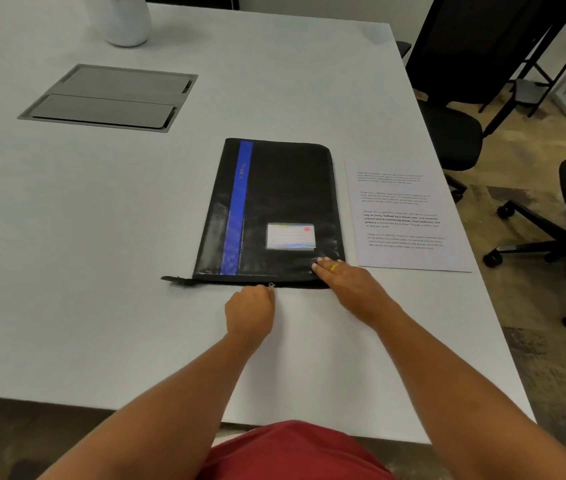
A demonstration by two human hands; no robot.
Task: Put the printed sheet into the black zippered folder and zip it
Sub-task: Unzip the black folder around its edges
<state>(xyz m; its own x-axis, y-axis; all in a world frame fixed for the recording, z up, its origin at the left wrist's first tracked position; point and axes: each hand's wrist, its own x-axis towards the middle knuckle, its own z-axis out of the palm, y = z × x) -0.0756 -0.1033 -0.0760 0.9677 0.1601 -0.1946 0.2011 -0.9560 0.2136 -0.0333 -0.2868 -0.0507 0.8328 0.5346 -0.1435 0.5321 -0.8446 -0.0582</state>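
The black zippered folder [281,202], with a blue stripe and a small label window, lies flat on the white table [101,237]. Its zipper edge faces me. My left hand [250,313] pinches the metal zipper pull [271,285] about midway along that edge. My right hand [347,282] lies flat on the folder's near right corner, fingers spread, a gold ring on one finger. The printed sheet [406,216] rests on the table just right of the folder, outside it, close to the table's right edge.
A grey flip-lid cable box [108,98] is set into the table at the back left. A white vase [125,22] stands at the far edge. Black office chairs [454,133] are on the floor to the right of the table.
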